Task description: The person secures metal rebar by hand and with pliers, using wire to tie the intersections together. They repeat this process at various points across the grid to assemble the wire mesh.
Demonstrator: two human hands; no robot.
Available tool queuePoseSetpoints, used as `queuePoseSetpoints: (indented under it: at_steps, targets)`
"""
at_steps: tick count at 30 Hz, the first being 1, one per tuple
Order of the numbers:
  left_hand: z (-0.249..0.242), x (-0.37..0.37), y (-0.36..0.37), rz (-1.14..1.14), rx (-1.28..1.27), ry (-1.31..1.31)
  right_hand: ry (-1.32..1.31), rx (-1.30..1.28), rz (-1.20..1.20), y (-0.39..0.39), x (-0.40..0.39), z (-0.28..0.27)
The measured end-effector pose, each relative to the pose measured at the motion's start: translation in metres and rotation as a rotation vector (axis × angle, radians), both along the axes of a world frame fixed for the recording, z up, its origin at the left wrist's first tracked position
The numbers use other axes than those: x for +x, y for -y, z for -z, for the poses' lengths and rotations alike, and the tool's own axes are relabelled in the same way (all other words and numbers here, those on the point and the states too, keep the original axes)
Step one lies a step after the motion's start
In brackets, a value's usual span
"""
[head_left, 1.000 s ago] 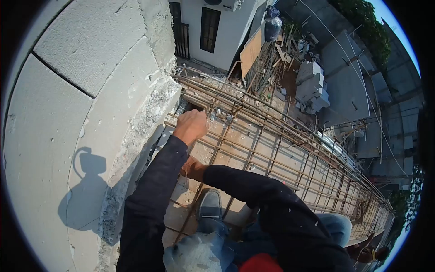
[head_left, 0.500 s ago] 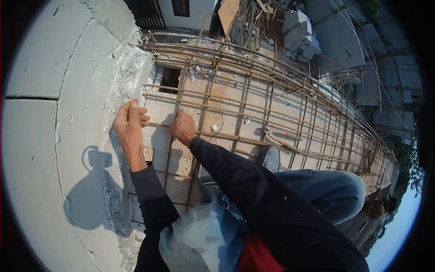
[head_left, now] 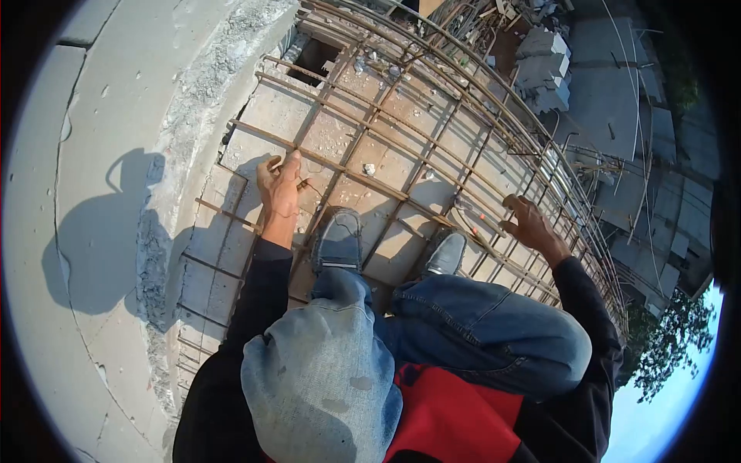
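My left hand (head_left: 280,191) is at a crossing of the rusty rebar grid (head_left: 340,166), its thumb against a bar and its fingers curled. A thin wire loops close to its fingertips; whether they pinch it is hard to see. My right hand (head_left: 532,229) hovers over the grid further right, fingers apart and bent, holding nothing. Just left of it lies a hand tool that looks like pincers (head_left: 465,207), with orange-red marks on its handles. Both my shoes rest among the bars, between my hands.
A broken concrete edge (head_left: 193,100) and grey wall panels (head_left: 116,116) run along the left. A square opening (head_left: 315,60) lies near the top of the grid. Long bars curve along the far side. Stacked pale blocks (head_left: 543,69) and scrap stand beyond, lower down.
My right hand has left the bars beside my left hand and moved right, towards the pincers, opening from a fist. My left hand has shifted to a bar crossing. The view has turned.
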State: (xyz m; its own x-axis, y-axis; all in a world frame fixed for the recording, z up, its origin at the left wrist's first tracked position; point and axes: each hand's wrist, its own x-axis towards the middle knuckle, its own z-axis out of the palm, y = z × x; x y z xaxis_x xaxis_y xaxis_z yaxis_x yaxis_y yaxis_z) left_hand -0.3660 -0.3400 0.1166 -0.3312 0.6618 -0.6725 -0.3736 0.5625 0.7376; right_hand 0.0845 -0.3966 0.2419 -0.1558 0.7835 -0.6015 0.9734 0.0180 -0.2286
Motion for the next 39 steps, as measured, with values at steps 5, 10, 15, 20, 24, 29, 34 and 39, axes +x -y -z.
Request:
queuePoseSetpoints:
  at_steps: [5,10,15,20,24,29,34,39]
  targets:
    - [0.000,-0.009,0.002,-0.080,0.021,0.073,-0.130,0.257,0.092,0.070,-0.010,0.064]
    - [0.027,-0.028,0.000,-0.018,0.052,0.264,-0.091,0.274,0.151,0.077,-0.025,0.066]
    - [0.004,-0.030,0.000,0.075,-0.008,0.295,-0.135,0.324,0.019,0.086,-0.010,0.094]
    - [0.006,-0.031,-0.009,0.092,-0.048,0.315,-0.231,0.240,-0.075,0.056,-0.016,0.039]
    - [0.019,-0.024,-0.003,0.070,-0.019,0.299,-0.237,-0.339,0.281,-0.005,-0.054,-0.046]
    - [0.011,-0.007,0.007,-0.036,-0.004,0.403,-0.173,-0.394,-0.003,-0.099,-0.144,-0.104]
    - [0.001,0.006,0.014,-0.155,0.026,0.376,-0.194,-0.346,-0.377,-0.158,-0.229,-0.054]
    - [0.004,0.012,0.009,-0.159,0.035,0.362,-0.097,-0.390,-0.541,-0.185,-0.293,-0.015]
